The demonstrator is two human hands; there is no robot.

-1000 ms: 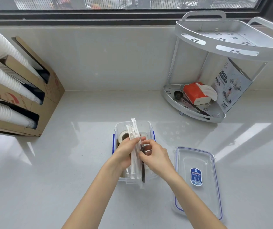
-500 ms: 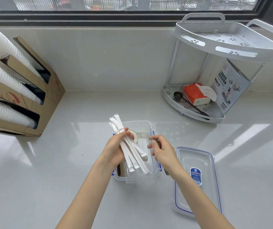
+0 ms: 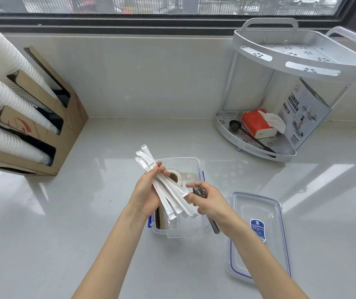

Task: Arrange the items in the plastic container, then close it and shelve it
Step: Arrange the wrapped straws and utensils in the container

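White counter bearing an open plastic container at centre, its lid flat just to the right. Far right, a two-tier corner shelf. Above the container, the left hand grips a fanned bundle of white paper-wrapped sticks; the right hand, just right of them, is closed around dark metal utensils. A tape roll lies inside the container.

Bright daylight from window at top, soft glare streaks on counter, sharp mid-frame, wide-angle bending twd edges.

Head view, looking down, close over counter.
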